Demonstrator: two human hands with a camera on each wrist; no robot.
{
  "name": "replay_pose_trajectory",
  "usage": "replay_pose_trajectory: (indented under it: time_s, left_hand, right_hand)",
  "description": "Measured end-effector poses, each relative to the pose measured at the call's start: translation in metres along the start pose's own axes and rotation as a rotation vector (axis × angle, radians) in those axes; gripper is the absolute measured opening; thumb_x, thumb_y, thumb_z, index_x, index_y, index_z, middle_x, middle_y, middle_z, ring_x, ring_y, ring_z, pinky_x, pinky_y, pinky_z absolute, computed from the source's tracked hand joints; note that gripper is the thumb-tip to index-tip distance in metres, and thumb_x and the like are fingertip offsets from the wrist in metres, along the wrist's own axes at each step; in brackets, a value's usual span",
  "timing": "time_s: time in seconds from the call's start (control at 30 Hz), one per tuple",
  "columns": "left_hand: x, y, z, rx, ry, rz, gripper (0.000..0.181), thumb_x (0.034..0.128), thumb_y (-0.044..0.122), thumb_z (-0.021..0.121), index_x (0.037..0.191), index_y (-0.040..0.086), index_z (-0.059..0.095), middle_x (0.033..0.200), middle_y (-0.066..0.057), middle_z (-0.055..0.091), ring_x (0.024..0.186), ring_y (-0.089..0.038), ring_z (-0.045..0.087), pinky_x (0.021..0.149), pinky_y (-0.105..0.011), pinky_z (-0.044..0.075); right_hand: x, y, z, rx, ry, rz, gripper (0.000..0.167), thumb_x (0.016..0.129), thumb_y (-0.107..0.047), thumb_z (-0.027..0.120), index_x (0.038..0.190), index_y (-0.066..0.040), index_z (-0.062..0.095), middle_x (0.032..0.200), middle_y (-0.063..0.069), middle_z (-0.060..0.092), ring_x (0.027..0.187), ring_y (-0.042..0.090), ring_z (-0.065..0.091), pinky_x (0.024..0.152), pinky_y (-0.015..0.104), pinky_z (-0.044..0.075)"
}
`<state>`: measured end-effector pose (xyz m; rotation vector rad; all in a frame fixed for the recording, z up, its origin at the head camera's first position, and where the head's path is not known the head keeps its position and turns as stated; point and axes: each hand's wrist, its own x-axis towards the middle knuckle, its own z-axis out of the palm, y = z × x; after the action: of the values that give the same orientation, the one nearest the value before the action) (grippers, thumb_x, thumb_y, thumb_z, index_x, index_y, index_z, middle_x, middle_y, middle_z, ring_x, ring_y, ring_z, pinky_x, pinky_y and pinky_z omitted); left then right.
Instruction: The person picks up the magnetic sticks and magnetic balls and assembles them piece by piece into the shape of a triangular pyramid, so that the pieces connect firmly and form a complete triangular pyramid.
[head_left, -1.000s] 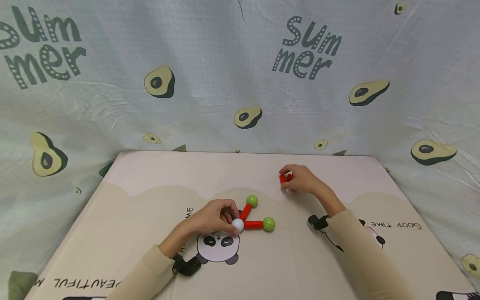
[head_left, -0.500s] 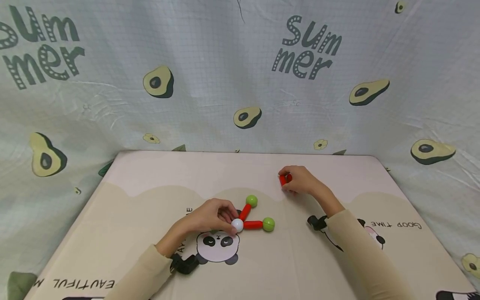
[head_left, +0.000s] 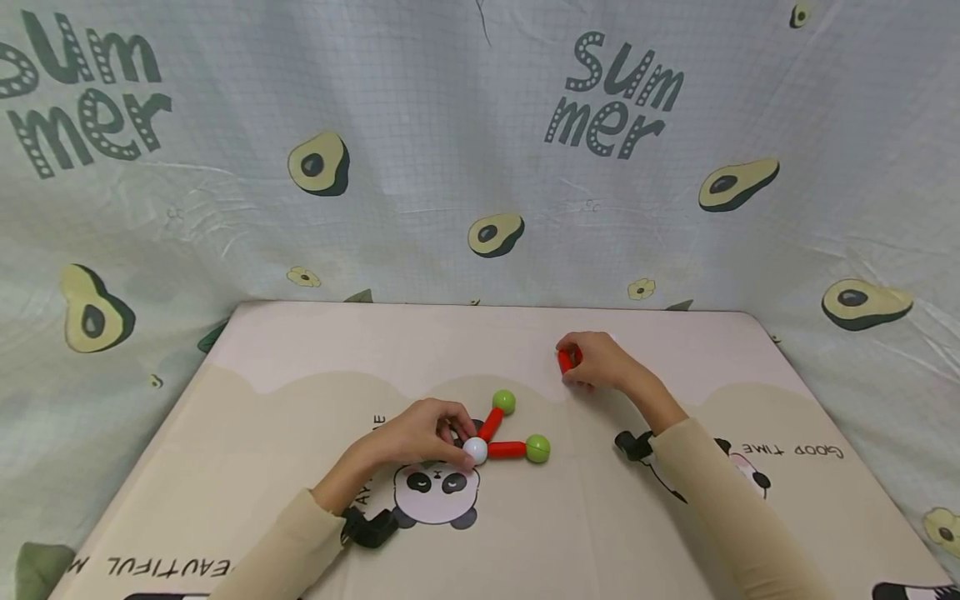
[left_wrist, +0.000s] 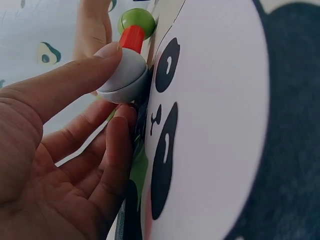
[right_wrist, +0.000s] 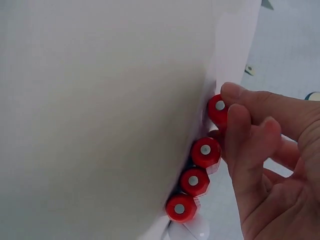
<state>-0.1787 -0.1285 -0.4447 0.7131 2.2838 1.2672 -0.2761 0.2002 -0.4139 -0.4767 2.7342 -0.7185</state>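
My left hand (head_left: 423,433) holds a white ball (head_left: 475,451) between thumb and fingers; the left wrist view shows the thumb (left_wrist: 102,62) on top of it. Two red rods (head_left: 507,450) run from this ball, each ending in a green ball (head_left: 537,448). Farther off and to the right, my right hand (head_left: 600,358) pinches a red rod (right_wrist: 218,111) with a pale metal disc in its end. Beside it, several more red rods (right_wrist: 194,181) stand in a row, mostly hidden by the hand in the head view.
A smooth white rounded piece (right_wrist: 190,230) lies past the row of rods. The table (head_left: 300,342) wears a printed cover with a panda face (head_left: 435,493) near my left hand. A patterned curtain (head_left: 405,167) hangs behind the table's far edge.
My right hand has shifted very slightly left and down, and its red rod tilts a little more. The left hand stays on the white ball, its forearm moved slightly.
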Motion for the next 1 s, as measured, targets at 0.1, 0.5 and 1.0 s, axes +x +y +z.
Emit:
replay_pose_trajectory:
  time_s: [0.1, 0.5, 1.0]
  left_hand:
    - [0.000, -0.001, 0.000, 0.000, 0.000, 0.002, 0.029, 0.0800, 0.018, 0.088, 0.103, 0.011, 0.071, 0.093, -0.002, 0.068, 0.077, -0.015, 0.061, 0.066, -0.023, 0.049]
    - [0.001, -0.001, 0.002, -0.010, -0.003, -0.002, 0.028, 0.0804, 0.018, 0.088, 0.103, 0.011, 0.071, 0.093, -0.002, 0.068, 0.077, -0.015, 0.060, 0.065, -0.023, 0.048]
    - [0.000, 0.000, 0.001, -0.004, 0.002, -0.010, 0.030, 0.0805, 0.020, 0.088, 0.103, 0.011, 0.071, 0.093, -0.003, 0.068, 0.077, -0.016, 0.059, 0.066, -0.023, 0.048]
  right_hand:
    - [-0.001, 0.000, 0.001, 0.031, -0.014, 0.001, 0.045, 0.088, -0.005, 0.078, 0.130, -0.003, 0.060, 0.106, 0.016, 0.065, 0.059, 0.017, 0.058, 0.056, 0.028, 0.052]
    - [-0.006, -0.001, 0.004, 0.090, 0.048, -0.028, 0.029, 0.091, -0.010, 0.073, 0.120, -0.007, 0.068, 0.107, 0.013, 0.072, 0.079, 0.020, 0.064, 0.065, 0.027, 0.055]
    - [-0.029, -0.027, 0.016, 0.421, -0.113, -0.123, 0.027, 0.091, -0.014, 0.076, 0.116, -0.005, 0.070, 0.091, 0.006, 0.069, 0.078, 0.019, 0.067, 0.071, 0.034, 0.060]
